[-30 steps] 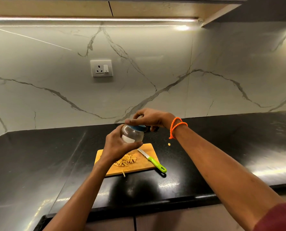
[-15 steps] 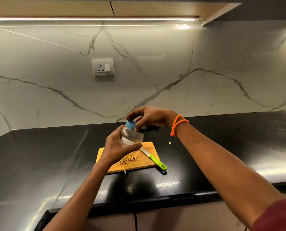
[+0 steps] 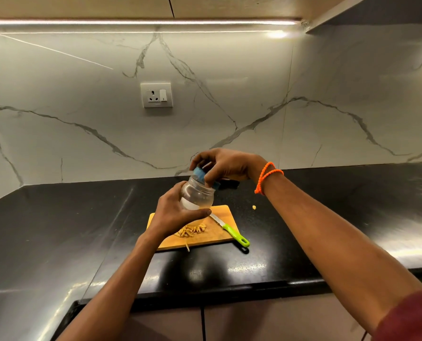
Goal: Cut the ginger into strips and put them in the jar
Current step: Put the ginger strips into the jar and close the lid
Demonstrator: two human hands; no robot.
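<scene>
Clear jar [image 3: 197, 196] held in the air above the far edge of the wooden cutting board [image 3: 219, 236], left hand [image 3: 174, 214] wrapped around its body with fingers curled and thumb across the front; right hand [image 3: 226, 166] pinches the blue lid [image 3: 199, 174] at the jar mouth, lid tilted, whether it is fully off cannot be told. Ginger strips [image 3: 192, 230] piled on the board under the left hand, one strip [image 3: 187, 247] off the near edge. Green-handled knife [image 3: 230, 230] lies across the board's right corner on the black countertop [image 3: 328, 217]; orange cord bracelet [image 3: 266, 177] on the right wrist.

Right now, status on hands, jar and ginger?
Left hand holds jar; right hand on blue lid, tilted. Ginger strips on cutting board. Nothing blocking.
</scene>
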